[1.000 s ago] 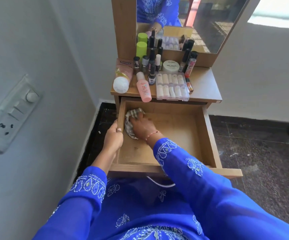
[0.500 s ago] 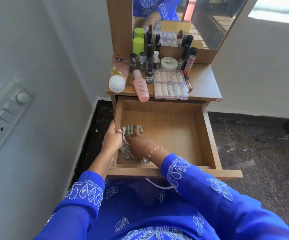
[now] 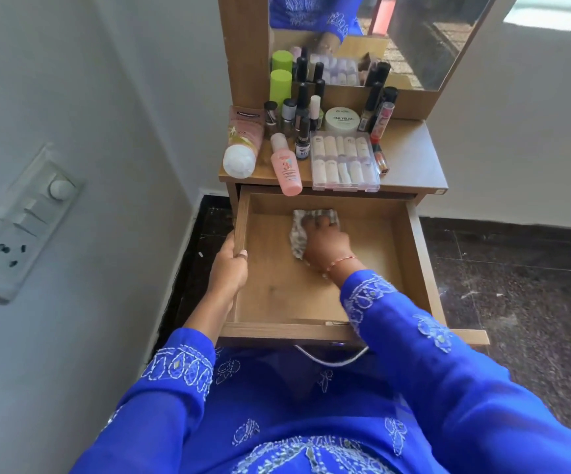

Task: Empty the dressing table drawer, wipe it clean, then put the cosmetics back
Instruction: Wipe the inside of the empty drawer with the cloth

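Note:
The wooden drawer [image 3: 417, 268] of the dressing table is pulled out, and only a cloth lies in it. My right hand [image 3: 328, 246] holds the bunched grey-white cloth [image 3: 297, 234] down on the drawer floor near the back wall, a little left of centre. My left hand [image 3: 231, 268] grips the drawer's left wall, thumb inside. The cosmetics stand on the tabletop [image 3: 410, 165]: a pink bottle [image 3: 286, 169] overhanging the front edge, a pink tube with a white cap [image 3: 243, 145], a clear nail box [image 3: 345, 162], a white jar [image 3: 342, 119], green bottles [image 3: 280, 85] and several small dark bottles.
A mirror [image 3: 414, 39] rises behind the tabletop. A grey wall with a switch panel [image 3: 20, 220] is close on the left. Dark stone floor [image 3: 516, 268] lies to the right of the drawer. A white drawer handle [image 3: 332, 359] shows below the front panel.
My right hand has swept the cloth from the front-left corner of the drawer up to the back, near the middle. My left hand has stayed on the left wall.

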`<control>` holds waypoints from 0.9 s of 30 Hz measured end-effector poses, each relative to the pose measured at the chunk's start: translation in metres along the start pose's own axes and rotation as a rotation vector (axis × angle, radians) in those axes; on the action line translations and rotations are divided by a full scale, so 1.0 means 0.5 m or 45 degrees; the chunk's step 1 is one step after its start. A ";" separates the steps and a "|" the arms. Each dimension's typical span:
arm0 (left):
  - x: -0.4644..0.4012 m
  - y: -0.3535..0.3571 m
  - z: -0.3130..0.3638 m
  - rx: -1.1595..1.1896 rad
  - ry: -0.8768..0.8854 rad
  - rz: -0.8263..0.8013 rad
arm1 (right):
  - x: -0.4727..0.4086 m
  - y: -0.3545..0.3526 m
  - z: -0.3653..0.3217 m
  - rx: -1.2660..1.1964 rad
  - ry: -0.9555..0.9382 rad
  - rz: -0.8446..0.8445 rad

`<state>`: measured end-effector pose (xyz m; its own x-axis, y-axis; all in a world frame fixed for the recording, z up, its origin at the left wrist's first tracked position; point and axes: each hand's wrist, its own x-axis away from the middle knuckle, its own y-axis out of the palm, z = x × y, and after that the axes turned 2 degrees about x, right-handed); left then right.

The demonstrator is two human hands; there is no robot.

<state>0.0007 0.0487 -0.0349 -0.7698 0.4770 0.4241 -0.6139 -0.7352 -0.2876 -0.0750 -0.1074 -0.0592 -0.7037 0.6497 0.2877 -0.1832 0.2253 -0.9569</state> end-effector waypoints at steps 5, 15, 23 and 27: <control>0.004 -0.002 0.004 0.008 -0.026 -0.008 | 0.028 -0.028 0.159 -0.108 0.357 -0.032; -0.001 -0.005 0.001 0.035 -0.039 -0.058 | 0.069 -0.012 0.087 0.109 0.231 -0.445; -0.004 -0.009 -0.004 0.117 -0.016 -0.077 | 0.085 -0.012 -0.155 -0.255 -0.251 -0.458; -0.003 -0.006 -0.001 0.142 -0.015 -0.066 | 0.095 -0.028 -0.156 -0.375 -0.344 -0.511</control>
<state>0.0037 0.0508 -0.0353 -0.7349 0.5109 0.4459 -0.6293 -0.7589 -0.1675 -0.0525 -0.0232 -0.0289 -0.7761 0.2709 0.5695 -0.3006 0.6349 -0.7117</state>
